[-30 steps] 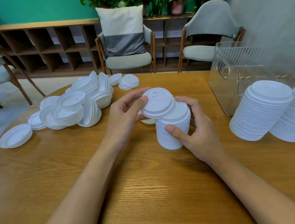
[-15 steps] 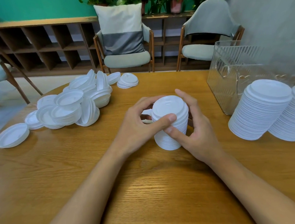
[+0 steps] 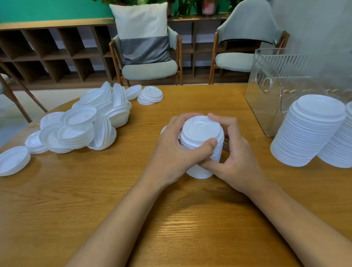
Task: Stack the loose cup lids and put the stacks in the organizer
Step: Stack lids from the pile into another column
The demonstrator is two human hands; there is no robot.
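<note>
- Both hands are closed round one upright lid stack (image 3: 201, 136) standing on the bench (image 3: 113, 196).
- The stack sits between the two sets of fingers (image 3: 221, 120) and touches both.
- Left hand (image 3: 172, 153): curled round the stack's left side. The thumb lies across the near face just under the top lid, and the fingertips reach the far rim.
- Right hand (image 3: 236, 157): cups the right side, with the fingers bent over the far rim. The thumb sits low against the stack, under the left thumb.
- One second ago the left hand held a single lid tilted above the stack. That lid now sits flat on top, and the left hand has come down onto the stack's side.
- Forearms come in from the near edge and converge at the stack.
- Loose lids (image 3: 80, 127) are heaped well to the left of the fingers.
- Two finished stacks (image 3: 308, 131) stand to the right of the fingers.
- The clear organizer (image 3: 270, 93) is right of the fingers and farther back, just behind those stacks.
</note>
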